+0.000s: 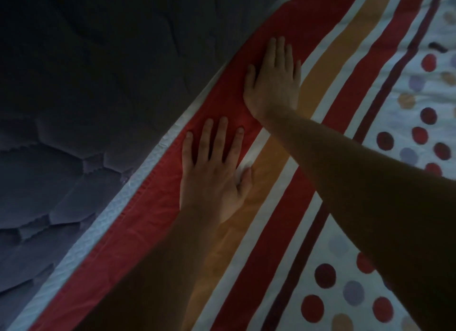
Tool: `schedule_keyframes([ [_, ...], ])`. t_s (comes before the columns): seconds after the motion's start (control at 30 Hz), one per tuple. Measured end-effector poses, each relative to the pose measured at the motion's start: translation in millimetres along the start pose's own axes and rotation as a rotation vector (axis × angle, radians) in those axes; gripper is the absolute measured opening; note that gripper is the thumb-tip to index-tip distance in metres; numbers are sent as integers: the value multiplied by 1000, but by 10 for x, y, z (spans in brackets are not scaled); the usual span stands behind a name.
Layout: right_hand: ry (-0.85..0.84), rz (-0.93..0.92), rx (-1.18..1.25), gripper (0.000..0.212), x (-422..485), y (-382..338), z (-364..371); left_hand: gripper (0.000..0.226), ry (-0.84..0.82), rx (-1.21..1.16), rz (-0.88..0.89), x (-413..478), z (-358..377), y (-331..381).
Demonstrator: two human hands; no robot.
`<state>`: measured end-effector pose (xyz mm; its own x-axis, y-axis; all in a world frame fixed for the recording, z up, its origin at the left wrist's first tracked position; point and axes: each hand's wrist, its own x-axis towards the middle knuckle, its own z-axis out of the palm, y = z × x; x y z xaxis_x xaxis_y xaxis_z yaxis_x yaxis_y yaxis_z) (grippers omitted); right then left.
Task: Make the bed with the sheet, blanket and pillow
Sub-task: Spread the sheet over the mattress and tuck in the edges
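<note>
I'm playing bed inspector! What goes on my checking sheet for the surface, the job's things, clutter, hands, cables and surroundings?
Surface: dark quilted mattress, bare on the left.
Job's things: patterned sheet with stripes and dots, spread on the right; no blanket or pillow seen.
Clutter: small dark thing on the sheet, too blurred to tell.
Grippers: left hand and right hand lie flat on the red stripe, fingers straight.
Cables: nothing seen.
Surroundings: dim; only the bed in view.

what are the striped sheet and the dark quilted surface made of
Striped sheet: looks like thin woven cotton or a blend, matte, printed, with soft creases and a stitched hem. Dark quilted surface: padded fabric with stitched panels; too dim to say more.
</note>
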<state>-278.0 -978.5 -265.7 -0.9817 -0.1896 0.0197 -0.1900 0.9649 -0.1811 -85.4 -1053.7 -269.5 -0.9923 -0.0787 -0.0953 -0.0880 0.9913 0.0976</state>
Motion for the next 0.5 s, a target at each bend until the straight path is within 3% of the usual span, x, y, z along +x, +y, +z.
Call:
schedule_keyframes([
  [0.1, -38, 85, -25, 75, -160, -40, 83, 70, 21, -16, 8, -15, 2, 37],
  [0.5, -6, 99, -10, 80, -148, -171, 152, 73, 12, 77, 48, 27, -37, -233],
])
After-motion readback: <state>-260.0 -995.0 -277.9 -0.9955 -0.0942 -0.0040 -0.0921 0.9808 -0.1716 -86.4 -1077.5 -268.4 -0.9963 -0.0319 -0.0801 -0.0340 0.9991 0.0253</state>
